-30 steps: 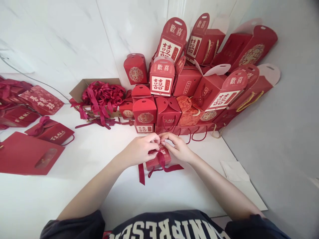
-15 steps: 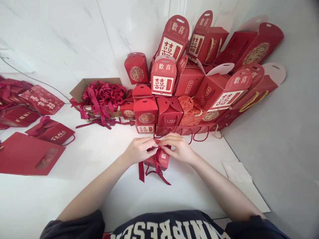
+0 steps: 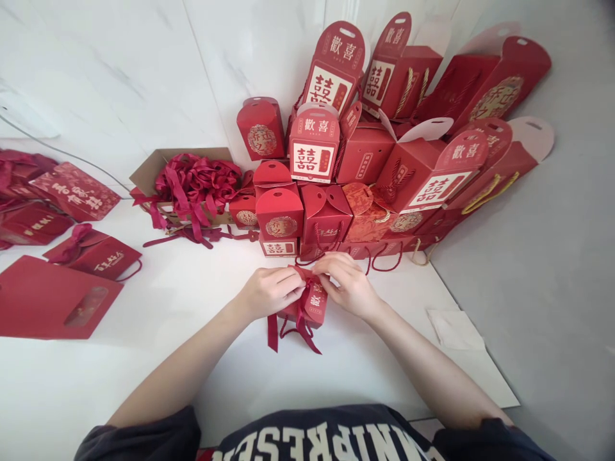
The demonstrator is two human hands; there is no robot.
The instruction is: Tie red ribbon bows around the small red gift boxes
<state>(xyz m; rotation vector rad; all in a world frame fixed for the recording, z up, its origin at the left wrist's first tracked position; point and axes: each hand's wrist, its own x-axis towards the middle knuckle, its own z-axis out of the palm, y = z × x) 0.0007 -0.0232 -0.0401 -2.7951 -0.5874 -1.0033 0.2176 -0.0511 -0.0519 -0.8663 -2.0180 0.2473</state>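
Note:
A small red gift box (image 3: 316, 312) lies on the white table in front of me, with a dark red satin ribbon (image 3: 302, 320) around its top. The ribbon's two tails and a twisted cord hang over the near side. My left hand (image 3: 275, 291) is closed, thumb and fingers pinching the ribbon by the knot. Across the box, my right hand (image 3: 350, 285) bends over its right top edge, fingertips close together at the ribbon. Exactly what lies between those fingertips is partly hidden.
Stacked red boxes (image 3: 314, 153) stand behind my hands against the wall. At their left, a cardboard box (image 3: 144, 173) holds a heap of ribbons (image 3: 199, 186). More boxes and a red bag (image 3: 43, 301) lie at the far left. A folded white paper (image 3: 456, 330) rests at right.
My right hand has shifted slightly right, away from the knot, and its thumb has drawn back. The hanging ribbon tail has swung a little left. My left hand stays at the knot.

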